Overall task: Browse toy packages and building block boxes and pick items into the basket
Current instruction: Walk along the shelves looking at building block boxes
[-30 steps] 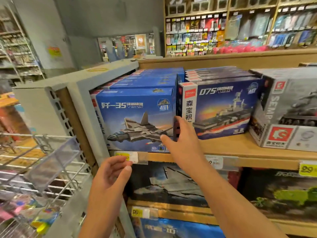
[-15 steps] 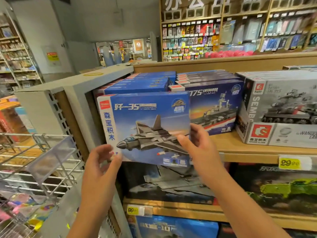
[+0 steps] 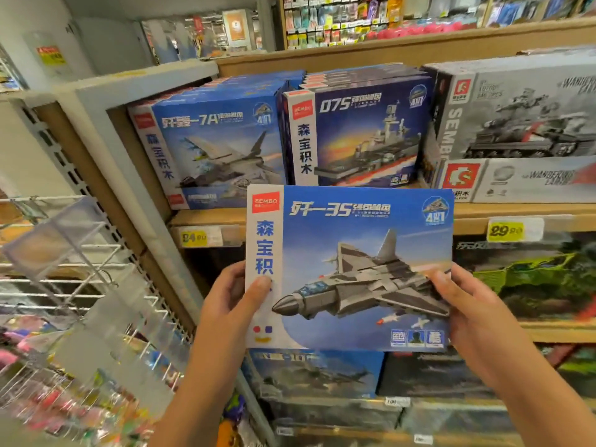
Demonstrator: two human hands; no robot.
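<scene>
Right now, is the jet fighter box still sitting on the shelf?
No, both the left hand and right hand hold the jet fighter box in front of the shelf.

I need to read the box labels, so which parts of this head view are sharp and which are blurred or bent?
In the head view the held jet box between the left hand and right hand is sharp; the wire rack at lower left is smeared; the grey tank box is soft; the wide lens bows the shelf edge.
</scene>
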